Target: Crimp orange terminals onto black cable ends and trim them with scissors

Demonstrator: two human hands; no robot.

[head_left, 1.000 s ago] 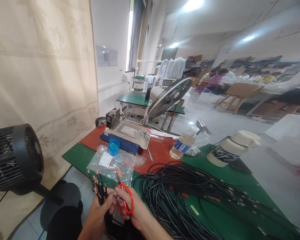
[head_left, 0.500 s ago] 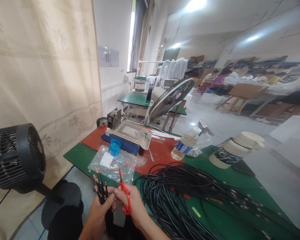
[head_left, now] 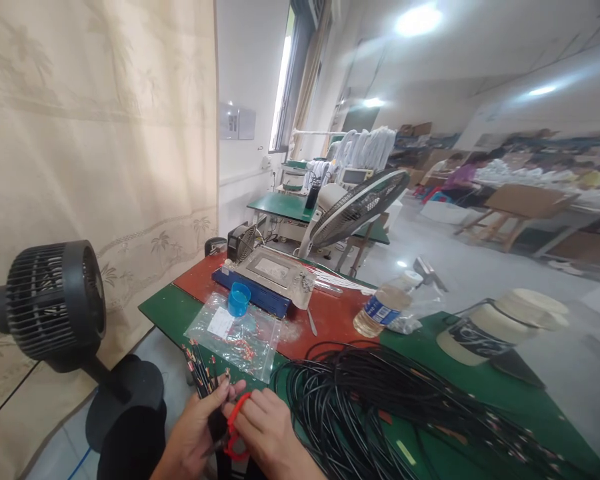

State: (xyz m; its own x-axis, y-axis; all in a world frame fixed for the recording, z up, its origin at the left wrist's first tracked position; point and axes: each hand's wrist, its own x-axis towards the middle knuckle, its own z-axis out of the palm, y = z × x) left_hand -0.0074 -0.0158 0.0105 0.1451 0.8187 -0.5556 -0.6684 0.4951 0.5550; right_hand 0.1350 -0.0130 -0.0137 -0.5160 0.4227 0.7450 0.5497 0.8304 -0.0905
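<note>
A bundle of black cables (head_left: 200,371) with stripped, coloured wire ends is gripped in my left hand (head_left: 195,423), ends pointing up. My right hand (head_left: 267,423) has its fingers closed around red-handled scissors (head_left: 236,427), whose blades point down toward my lap and are partly hidden. Both hands are close together at the table's near edge, with my left fingertips near the scissor handles. A clear plastic bag (head_left: 205,325) with small red pieces lies just beyond them, and a blue round cup (head_left: 239,299) stands on it.
Coiled black cables (head_left: 340,393) cover the table right of my hands. Behind the bag sits a blue-based heating unit (head_left: 260,290). A bottle of clear liquid (head_left: 375,313) and a cream jug (head_left: 495,330) stand farther right. A black fan (head_left: 55,303) is at left.
The scissors have turned from blades up to blades down in my right hand, which has rolled over, knuckles up. The whole view has shifted slightly.
</note>
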